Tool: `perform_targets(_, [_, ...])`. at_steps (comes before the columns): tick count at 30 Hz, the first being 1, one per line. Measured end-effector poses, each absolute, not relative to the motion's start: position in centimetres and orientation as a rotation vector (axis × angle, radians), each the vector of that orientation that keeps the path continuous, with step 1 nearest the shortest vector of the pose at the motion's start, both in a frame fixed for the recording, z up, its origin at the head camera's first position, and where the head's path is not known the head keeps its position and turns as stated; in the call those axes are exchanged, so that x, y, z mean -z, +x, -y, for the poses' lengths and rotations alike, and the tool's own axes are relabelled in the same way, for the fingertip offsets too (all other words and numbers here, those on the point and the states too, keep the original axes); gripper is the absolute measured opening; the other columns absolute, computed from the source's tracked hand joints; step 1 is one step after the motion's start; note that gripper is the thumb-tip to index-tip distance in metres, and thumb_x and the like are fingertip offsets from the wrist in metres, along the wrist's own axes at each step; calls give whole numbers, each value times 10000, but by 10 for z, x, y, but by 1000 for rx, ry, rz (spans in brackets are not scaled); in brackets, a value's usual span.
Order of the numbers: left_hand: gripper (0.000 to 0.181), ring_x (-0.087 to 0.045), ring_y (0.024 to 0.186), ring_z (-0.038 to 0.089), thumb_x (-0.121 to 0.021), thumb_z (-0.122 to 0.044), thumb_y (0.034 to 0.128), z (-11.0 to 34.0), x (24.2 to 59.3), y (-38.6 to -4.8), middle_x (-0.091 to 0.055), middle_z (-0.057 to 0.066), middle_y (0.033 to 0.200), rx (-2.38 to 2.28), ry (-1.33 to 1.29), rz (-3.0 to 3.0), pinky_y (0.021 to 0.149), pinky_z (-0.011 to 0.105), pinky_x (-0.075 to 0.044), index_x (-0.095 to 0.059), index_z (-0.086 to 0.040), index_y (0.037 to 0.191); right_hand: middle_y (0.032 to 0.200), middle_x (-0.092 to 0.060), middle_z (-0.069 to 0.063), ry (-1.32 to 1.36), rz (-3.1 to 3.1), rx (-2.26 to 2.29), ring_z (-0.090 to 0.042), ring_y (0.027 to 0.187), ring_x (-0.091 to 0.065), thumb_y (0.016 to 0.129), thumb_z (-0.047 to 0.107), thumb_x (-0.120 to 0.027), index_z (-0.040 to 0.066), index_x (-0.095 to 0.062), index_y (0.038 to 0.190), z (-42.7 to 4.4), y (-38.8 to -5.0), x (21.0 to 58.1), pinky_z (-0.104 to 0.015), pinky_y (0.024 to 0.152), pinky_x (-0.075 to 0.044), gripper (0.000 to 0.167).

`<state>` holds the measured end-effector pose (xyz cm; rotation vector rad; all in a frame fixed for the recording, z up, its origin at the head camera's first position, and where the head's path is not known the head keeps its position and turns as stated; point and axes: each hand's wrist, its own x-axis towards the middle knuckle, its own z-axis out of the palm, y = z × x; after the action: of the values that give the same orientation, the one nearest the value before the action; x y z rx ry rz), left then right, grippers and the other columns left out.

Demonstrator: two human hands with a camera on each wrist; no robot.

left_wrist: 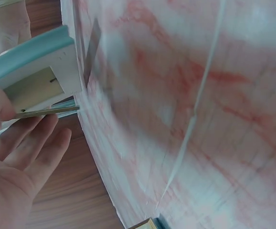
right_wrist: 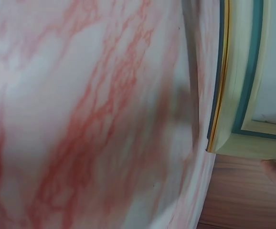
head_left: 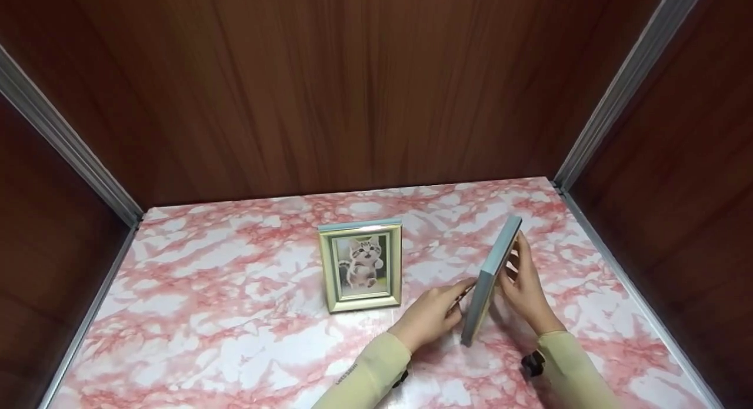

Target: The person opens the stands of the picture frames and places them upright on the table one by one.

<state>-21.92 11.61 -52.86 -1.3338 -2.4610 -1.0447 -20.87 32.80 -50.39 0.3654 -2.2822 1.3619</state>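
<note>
A picture frame [head_left: 493,268] is held tilted above the table, its edge towards the head camera. My right hand [head_left: 523,288] grips it from the right side. The right wrist view shows its cream front moulding [right_wrist: 243,149] with a teal inner band, and a thumb tip at its edge. With thumb and fingers, my left hand [left_wrist: 18,152] pinches a thin flat flap [left_wrist: 47,112] at the frame's back, where a tan panel [left_wrist: 35,90] is set in. Left of the hands, a second picture frame [head_left: 360,306] with a kitten picture stands upright on the table.
The table [head_left: 223,315] has a red and white marbled surface. Brown wood-grain walls [head_left: 353,103] enclose it at the back and both sides, with grey metal strips [head_left: 629,73] at the corners. Small dark printed lettering [head_left: 346,375] lies near the left sleeve.
</note>
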Motion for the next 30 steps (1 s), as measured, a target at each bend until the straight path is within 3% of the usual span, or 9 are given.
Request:
perform_targets(4, [730,-465,614,28,-643,-12,824,-116,529,-219,-580,-42,777,1013,-1338,2425,614,117,-446,-358,-194,1471,1317,-390,-317,358,2284,-1365,-452,1186,-460,904,-115,-531,-52,-121,1485,-329,-209,504,-368,958,-448,715])
perform_targets(8, [772,-577,737,66,-634,8,801,-117,529,-218,-629,-4,864,934,-1331,2445,695,151,-503,-325,-182,1482,1298,-416,-293,382,2276,-1337,-445,1171,-475,902,-115,-531,-48,-135,1486,-328,-210,504,-169,928,-418,710])
perform_targets(13, [869,-636,970,169,-688,21,775,-115,531,-218,-651,73,1105,817,-1341,2454,851,212,-513,-274,-188,1510,1252,-451,-266,426,2249,-1295,-361,1125,-516,882,-145,-534,-60,-159,1479,-328,-211,505,-172,925,-433,710])
perform_targets(17, [853,-627,981,183,-725,-80,826,-116,534,-218,-621,45,1141,680,-1351,2363,853,238,-520,-255,-221,1524,1248,-438,-283,449,2221,-1317,-160,1130,-507,859,-182,-541,-88,-148,1470,-330,-211,507,-183,939,-441,733])
perform_targets(19, [801,-621,974,171,-701,-124,863,-116,536,-218,-613,22,1133,639,-1342,2316,839,234,-524,-261,-237,1523,1253,-428,-294,452,2217,-1332,-126,1131,-498,853,-191,-542,-93,-136,1471,-331,-211,507,-184,947,-437,746])
perform_targets(26, [826,-597,1066,171,-683,-51,838,-116,537,-216,-579,27,1266,513,-1251,2344,853,251,-526,-247,-192,1525,1275,-417,-344,422,2234,-1331,-435,1137,-488,869,-172,-535,-81,-122,1479,-332,-211,507,-175,956,-420,742])
perform_targets(30, [720,-604,1040,155,-662,-73,868,-116,536,-217,-580,35,1287,459,-1203,2346,833,252,-533,-322,-154,1498,1286,-412,-358,415,2232,-1350,-477,1143,-476,872,-165,-538,-76,-117,1482,-332,-211,506,-179,953,-423,747])
